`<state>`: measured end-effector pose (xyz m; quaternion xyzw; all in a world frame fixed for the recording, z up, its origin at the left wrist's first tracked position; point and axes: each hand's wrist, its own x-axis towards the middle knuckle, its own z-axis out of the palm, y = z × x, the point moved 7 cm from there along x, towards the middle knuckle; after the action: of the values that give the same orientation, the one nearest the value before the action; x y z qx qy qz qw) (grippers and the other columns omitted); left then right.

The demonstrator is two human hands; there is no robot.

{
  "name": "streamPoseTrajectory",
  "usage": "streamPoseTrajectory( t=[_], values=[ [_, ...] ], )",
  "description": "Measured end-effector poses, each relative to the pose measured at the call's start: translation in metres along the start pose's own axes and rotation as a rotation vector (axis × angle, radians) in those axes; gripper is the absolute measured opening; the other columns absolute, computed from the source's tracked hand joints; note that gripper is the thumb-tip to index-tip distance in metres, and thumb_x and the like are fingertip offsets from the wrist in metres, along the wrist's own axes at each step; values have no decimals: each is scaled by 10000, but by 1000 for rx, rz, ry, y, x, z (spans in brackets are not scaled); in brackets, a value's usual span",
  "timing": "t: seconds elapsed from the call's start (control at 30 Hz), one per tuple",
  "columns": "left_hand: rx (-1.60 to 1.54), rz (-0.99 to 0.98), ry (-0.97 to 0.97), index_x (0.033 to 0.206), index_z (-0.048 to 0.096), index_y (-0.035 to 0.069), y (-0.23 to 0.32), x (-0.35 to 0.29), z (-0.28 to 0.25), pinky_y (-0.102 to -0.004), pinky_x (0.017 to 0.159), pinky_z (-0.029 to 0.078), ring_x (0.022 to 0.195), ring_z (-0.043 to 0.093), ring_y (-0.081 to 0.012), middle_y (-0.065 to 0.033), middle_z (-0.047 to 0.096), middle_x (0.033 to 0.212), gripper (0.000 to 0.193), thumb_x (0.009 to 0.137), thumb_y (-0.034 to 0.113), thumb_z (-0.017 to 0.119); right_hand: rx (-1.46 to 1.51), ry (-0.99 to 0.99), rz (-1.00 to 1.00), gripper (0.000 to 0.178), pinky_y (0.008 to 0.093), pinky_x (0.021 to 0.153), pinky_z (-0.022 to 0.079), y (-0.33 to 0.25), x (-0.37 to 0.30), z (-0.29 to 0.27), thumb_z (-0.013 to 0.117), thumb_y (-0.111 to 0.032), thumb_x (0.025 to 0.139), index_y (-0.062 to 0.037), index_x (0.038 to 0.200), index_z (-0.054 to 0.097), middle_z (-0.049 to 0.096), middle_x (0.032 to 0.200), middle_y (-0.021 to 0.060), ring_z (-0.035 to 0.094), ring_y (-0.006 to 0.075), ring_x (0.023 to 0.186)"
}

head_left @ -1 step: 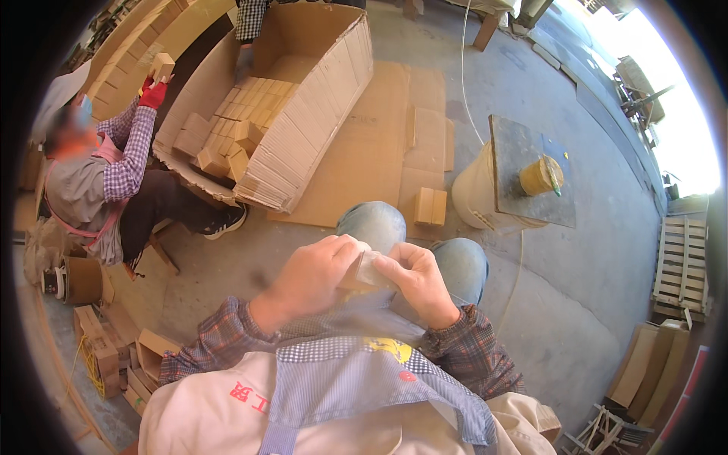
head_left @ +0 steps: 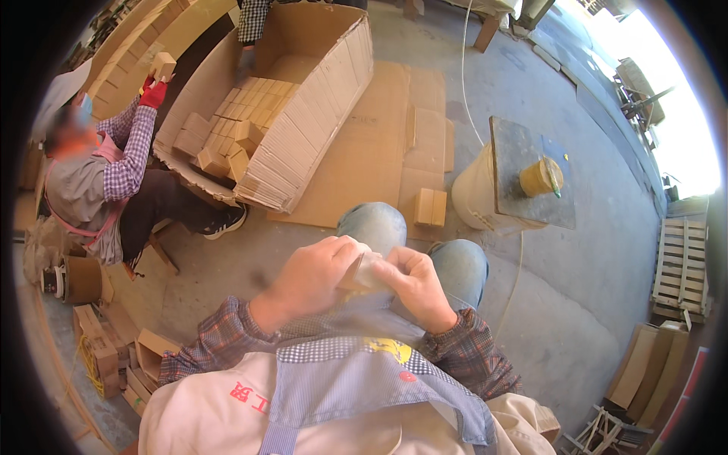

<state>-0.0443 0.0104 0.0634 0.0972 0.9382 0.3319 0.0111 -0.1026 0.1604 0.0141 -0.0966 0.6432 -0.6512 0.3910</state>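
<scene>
Over my knees both hands are brought together around a small pale tan block (head_left: pixel 351 283), mostly hidden by the fingers. My left hand (head_left: pixel 309 277) is closed on its left side. A whitish, thin-looking piece (head_left: pixel 369 267) lies against the block, pinched under the thumb of my right hand (head_left: pixel 418 282). What this piece is made of I cannot make out. On the cardboard beyond my knees stand small wooden blocks (head_left: pixel 431 207), side by side and touching neither hand.
A large cardboard box (head_left: pixel 318 114) holds rows of wooden blocks. At left a seated co-worker (head_left: pixel 98 182) in red gloves lifts a block (head_left: pixel 161 65); another person's checked sleeve (head_left: pixel 252 21) reaches into the box. Right stands a bucket (head_left: pixel 478 189) under a board (head_left: pixel 523 201) bearing a yellowish container (head_left: pixel 537 179).
My right hand has shifted very slightly, its thumb now lower on the whitish piece, which has tilted a little. My left hand stays in place.
</scene>
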Motion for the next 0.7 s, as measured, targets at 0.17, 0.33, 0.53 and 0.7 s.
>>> streamPoseTrajectory(
  t=[0.17,0.33,0.53,0.7],
  values=[
    [32,-32,-4,1217,602,74,-2,-1,3,-451,875,581,1079,676,-364,-132,688,1152,528,742,99,832,10,10,67,332,265,646,463,6,0,1,790,-247,976,5,820,640,621,781,-17,516,55,760],
    [24,-39,4,1234,614,75,2,3,2,-443,897,586,1086,682,-368,-132,697,1171,573,719,100,863,-160,-161,72,367,280,638,455,10,-21,6,800,-256,961,-10,770,605,600,743,-13,500,55,732],
    [22,-56,-7,1247,619,87,2,5,4,-441,897,588,1086,687,-363,-122,704,1177,599,706,90,876,-59,-97,79,386,284,654,462,3,-21,-10,795,-283,962,-1,762,624,633,755,-1,536,58,749],
    [28,-76,-21,1245,619,94,1,2,4,-442,894,591,1080,690,-361,-122,705,1181,609,697,80,884,-16,-132,58,358,252,641,447,5,-9,-26,779,-274,979,-17,775,636,620,756,-44,522,40,729]
  ],
)
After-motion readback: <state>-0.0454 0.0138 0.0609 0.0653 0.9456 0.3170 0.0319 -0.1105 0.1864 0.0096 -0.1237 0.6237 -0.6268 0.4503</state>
